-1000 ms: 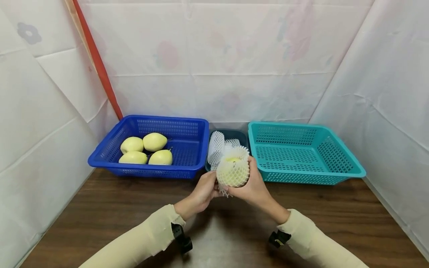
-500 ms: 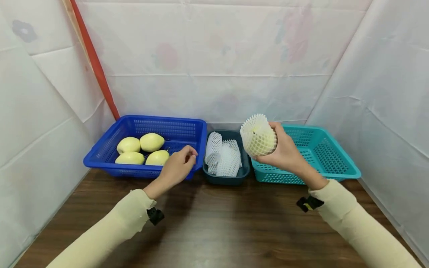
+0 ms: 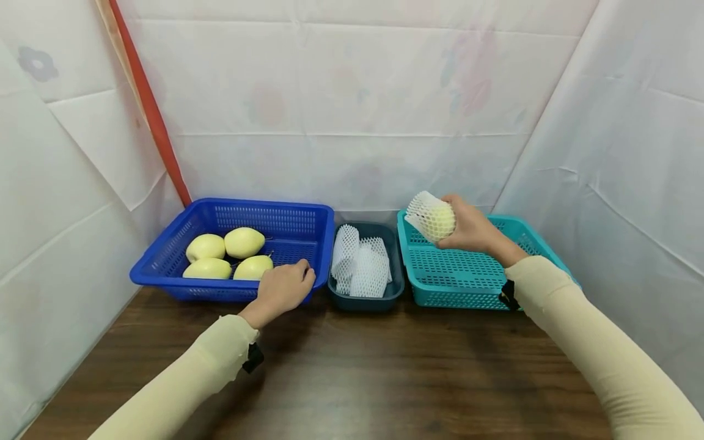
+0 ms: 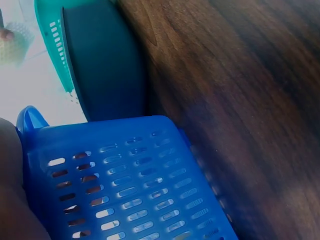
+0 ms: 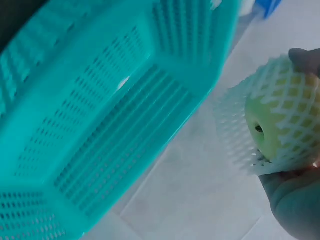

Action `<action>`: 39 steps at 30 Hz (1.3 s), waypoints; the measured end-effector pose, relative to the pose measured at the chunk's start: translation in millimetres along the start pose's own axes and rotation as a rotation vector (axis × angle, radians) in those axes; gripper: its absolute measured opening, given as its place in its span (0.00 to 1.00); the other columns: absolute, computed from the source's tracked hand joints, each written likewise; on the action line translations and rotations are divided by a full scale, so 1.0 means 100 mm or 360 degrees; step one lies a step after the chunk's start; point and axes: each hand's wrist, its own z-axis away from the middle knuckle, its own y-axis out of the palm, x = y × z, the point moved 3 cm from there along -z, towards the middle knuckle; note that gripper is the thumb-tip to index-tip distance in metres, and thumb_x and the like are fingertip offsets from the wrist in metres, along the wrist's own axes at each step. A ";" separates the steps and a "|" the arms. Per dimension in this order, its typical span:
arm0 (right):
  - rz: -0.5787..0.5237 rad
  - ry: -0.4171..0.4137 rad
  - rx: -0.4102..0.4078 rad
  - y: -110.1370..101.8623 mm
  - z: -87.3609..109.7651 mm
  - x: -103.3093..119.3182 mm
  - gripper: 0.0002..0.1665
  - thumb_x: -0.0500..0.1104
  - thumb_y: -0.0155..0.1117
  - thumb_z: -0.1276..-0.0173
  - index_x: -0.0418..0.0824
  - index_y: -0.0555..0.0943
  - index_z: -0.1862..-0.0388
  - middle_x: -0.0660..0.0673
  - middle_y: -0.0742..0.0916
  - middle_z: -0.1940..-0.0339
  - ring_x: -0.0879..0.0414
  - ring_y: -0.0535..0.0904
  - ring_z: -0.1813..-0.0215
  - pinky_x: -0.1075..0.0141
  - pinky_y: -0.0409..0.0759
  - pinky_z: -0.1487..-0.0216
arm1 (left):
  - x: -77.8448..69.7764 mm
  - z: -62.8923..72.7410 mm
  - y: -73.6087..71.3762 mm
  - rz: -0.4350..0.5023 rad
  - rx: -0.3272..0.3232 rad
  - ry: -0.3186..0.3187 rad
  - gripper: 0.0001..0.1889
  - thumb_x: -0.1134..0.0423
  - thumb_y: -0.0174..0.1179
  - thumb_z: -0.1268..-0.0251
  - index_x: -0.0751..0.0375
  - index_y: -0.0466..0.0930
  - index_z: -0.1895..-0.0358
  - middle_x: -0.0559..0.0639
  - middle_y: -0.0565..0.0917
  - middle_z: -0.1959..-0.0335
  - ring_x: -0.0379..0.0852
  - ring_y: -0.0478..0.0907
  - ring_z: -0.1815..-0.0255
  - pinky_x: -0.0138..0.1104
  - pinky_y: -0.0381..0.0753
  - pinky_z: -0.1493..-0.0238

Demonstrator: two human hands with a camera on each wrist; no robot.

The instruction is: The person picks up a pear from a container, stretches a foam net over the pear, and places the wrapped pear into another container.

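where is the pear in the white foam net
In the head view, the pale yellow pear in white foam netting is right of centre, held by the right hand and seen over the back-left corner of the turquoise perforated plastic basket.

Soft glare lies on the table (image 3: 352, 379); the left wrist view is dimmer.

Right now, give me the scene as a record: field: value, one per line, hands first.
Left hand: over near rim of blue basket; grip unclear
Right hand: holds netted fruit, raised clear of teal basket
Bare fruit: four visible, in blue basket
Nets: white, in bin between baskets
Surface: dark wood table
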 end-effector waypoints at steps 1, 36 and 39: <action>0.0019 0.0009 0.0031 -0.02 -0.04 -0.04 0.51 0.35 0.75 0.51 0.33 0.55 0.33 0.34 0.73 0.48 0.44 0.73 0.57 0.54 0.76 0.64 | 0.00 0.00 0.00 0.0000 0.0005 -0.0003 0.16 0.55 0.41 0.27 0.57 0.71 0.72 0.50 0.69 0.83 0.47 0.68 0.83 0.38 0.65 0.84; 0.0534 0.0403 0.0619 0.59 -0.60 -0.83 0.45 0.33 0.73 0.54 0.36 0.61 0.37 0.33 0.74 0.51 0.41 0.70 0.55 0.50 0.73 0.61 | -0.02 0.04 0.03 -0.0149 -0.0109 0.0004 0.19 0.57 0.41 0.28 0.54 0.65 0.81 0.48 0.67 0.87 0.46 0.66 0.84 0.37 0.64 0.84; 0.0533 0.0460 0.0651 0.67 -0.60 -0.88 0.47 0.32 0.72 0.52 0.37 0.60 0.34 0.32 0.73 0.45 0.39 0.70 0.50 0.50 0.72 0.60 | -0.02 0.04 0.03 -0.0154 -0.0099 0.0001 0.19 0.57 0.40 0.28 0.54 0.65 0.81 0.48 0.67 0.86 0.46 0.66 0.84 0.37 0.64 0.84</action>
